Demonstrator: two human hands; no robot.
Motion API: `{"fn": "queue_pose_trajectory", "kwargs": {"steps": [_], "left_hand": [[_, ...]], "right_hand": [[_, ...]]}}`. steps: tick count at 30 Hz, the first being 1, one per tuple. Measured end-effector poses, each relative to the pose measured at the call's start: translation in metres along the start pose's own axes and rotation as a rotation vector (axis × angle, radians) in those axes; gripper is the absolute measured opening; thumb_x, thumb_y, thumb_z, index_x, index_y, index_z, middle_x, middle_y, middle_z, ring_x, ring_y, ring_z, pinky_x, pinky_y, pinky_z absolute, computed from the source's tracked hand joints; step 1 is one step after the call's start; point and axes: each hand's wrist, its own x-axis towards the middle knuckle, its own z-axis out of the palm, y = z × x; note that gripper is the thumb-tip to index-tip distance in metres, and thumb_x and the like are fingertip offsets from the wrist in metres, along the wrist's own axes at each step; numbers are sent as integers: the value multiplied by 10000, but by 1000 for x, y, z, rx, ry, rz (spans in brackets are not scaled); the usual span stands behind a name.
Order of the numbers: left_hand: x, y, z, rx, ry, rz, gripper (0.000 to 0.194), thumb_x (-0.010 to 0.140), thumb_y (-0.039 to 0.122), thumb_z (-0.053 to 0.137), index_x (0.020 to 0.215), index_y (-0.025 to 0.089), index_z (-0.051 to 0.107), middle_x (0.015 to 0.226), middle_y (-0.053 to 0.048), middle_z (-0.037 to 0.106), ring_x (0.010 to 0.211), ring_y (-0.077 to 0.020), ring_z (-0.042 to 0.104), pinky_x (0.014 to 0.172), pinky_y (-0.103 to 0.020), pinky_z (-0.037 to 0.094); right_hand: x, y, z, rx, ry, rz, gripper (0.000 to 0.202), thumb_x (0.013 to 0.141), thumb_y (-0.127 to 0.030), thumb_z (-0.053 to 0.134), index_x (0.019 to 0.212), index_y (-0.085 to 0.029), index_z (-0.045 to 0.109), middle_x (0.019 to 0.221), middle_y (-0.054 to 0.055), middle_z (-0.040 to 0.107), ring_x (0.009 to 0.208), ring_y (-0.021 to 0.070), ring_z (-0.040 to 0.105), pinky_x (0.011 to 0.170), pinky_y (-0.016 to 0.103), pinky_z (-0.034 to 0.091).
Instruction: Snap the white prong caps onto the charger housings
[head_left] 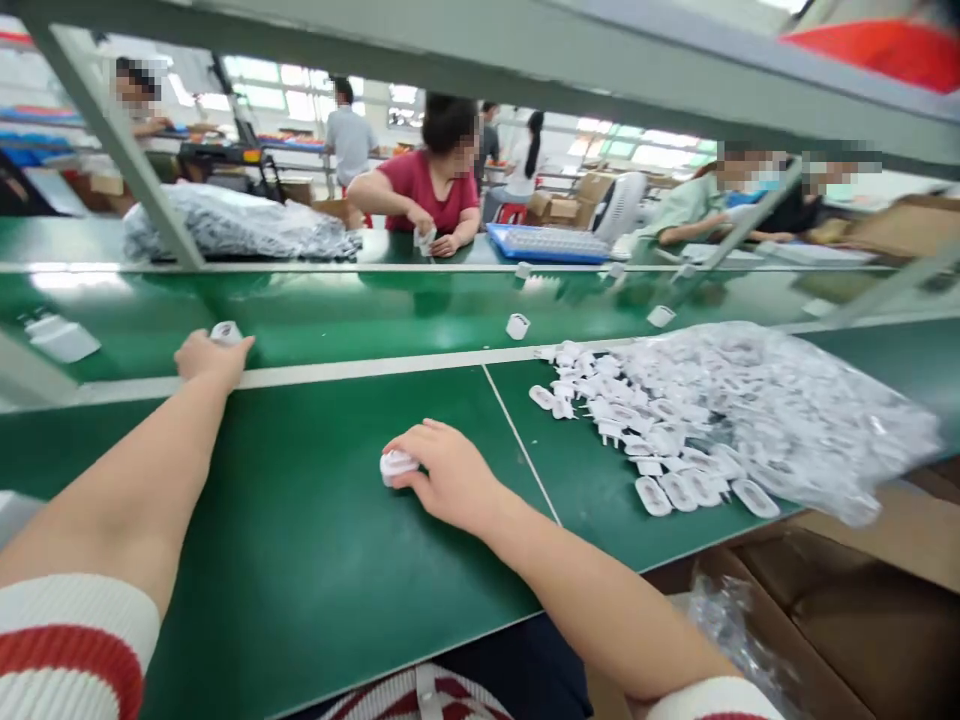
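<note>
My left hand (210, 362) reaches to the far left over the green belt (360, 335), its fingers closed around a white plug housing (226, 332). Nearer to me, over the green worktop (315, 540), my right hand (454, 478) pinches a white oval plug cover (397, 466) between thumb and fingers. To the right lies a heap of similar white plug covers (652, 415), some with pins showing, spilling from a clear plastic bag (840, 410). Another white housing (517, 326) stands on the belt, and a white plug (64, 338) lies left of my left hand.
A pale strip (337, 372) separates worktop and belt. Metal posts (127, 140) and an overhead beam (465, 50) frame the bench. Across the belt a co-worker in red (442, 185) handles a white part beside a blue tray (547, 243). Cardboard boxes (892, 525) stand at lower right.
</note>
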Motion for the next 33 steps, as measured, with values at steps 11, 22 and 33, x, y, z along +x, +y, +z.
{"fn": "queue_pose_trajectory", "kwargs": {"steps": [11,22,33], "left_hand": [[-114,5,15,-108,-187,382,395,902,575,659,1214,334,662,1027,73,708,1027,-264,665,925,-368,535],[-251,-11,-2,-132,-179,699,722,864,555,693,1495,231,558,1571,-162,582,1473,-448,492,1224,-673,379],[-288,-8,0,-463,-526,610,529,923,529,762,1372,253,728,992,-37,747,845,-207,660,871,-378,588]], "right_hand": [[2,11,-5,-92,103,199,364,976,-186,689,1336,-225,659,1307,89,756,1145,261,730,914,371,564],[4,15,-16,43,76,165,287,905,-136,772,1181,-211,749,1216,67,791,1076,222,753,918,337,576],[-6,11,-22,412,39,3,263,807,-136,854,1056,-210,810,1068,36,825,998,196,758,952,344,587]]}}
